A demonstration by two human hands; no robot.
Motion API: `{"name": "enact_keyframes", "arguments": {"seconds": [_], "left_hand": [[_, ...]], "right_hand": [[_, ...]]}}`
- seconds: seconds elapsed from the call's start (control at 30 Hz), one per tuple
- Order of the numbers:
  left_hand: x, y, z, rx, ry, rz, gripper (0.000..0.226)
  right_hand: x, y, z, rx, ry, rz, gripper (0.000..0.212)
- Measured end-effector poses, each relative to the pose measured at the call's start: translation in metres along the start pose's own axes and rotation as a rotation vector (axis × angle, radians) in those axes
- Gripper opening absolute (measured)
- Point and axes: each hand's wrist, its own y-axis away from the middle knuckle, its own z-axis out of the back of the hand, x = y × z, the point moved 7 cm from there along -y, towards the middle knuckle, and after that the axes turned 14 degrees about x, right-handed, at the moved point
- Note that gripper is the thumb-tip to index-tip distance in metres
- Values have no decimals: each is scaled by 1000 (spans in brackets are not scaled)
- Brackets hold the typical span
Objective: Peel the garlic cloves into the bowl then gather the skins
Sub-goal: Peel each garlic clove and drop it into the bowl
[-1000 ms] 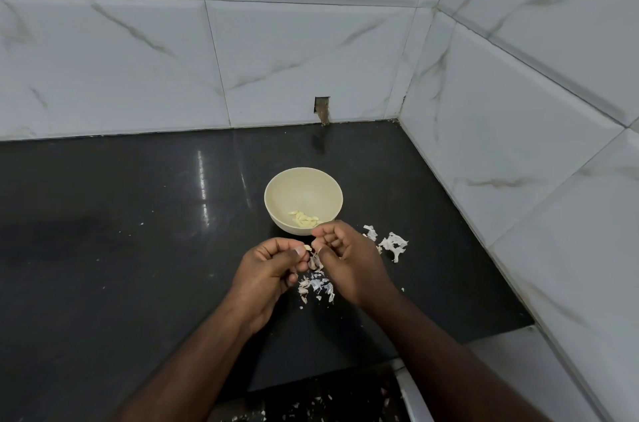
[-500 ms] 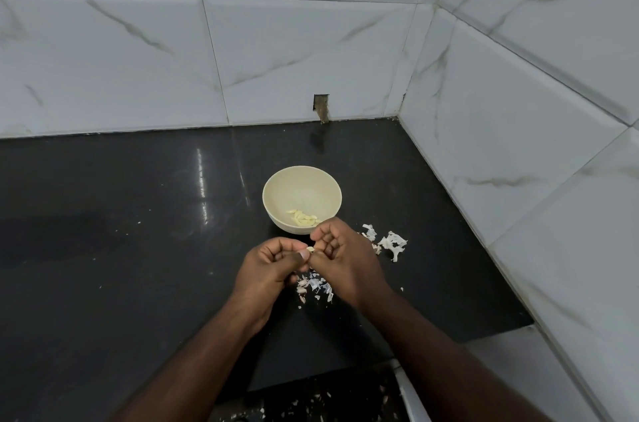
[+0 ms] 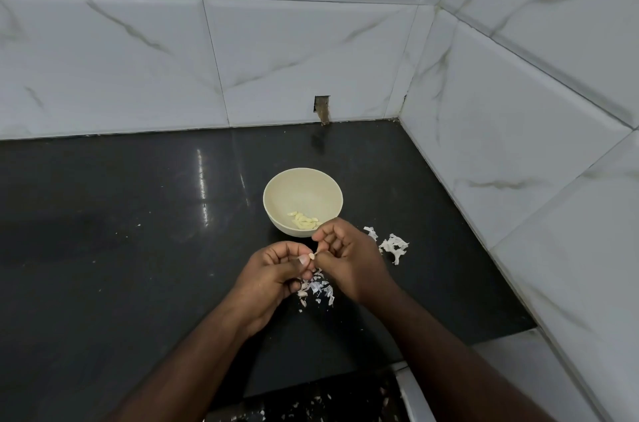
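Both hands meet just in front of the cream bowl [image 3: 302, 202], above a heap of torn skins [image 3: 316, 288] on the black worktop [image 3: 138, 248]. The left hand [image 3: 273, 278] has its grip pinched on a small garlic clove [image 3: 311, 256]; the right hand [image 3: 349, 257] pinches at the same clove, fingers curled. Peeled cloves [image 3: 304, 220] lie in the bowl. A second clump of white skins [image 3: 392, 246] lies right of the right hand, near the side wall. White marble-veined tiles [image 3: 276, 58] back the corner, with a small dark notch [image 3: 322, 108] at their base.
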Motion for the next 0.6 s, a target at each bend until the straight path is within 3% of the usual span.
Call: {"name": "enact_keyframes", "arguments": {"seconds": [0.2,0.33,0.6], "left_hand": [[4,-2,8,-41,59,33,8],[3,-2,10,-43,81,45,8],[4,-3,9,-52,83,51,19]], "right_hand": [[-7,-2,8,-16,15,36,22],[-11,-5,2,72,-29,7,31],[-10,-4,0,51,17,7,28]]}}
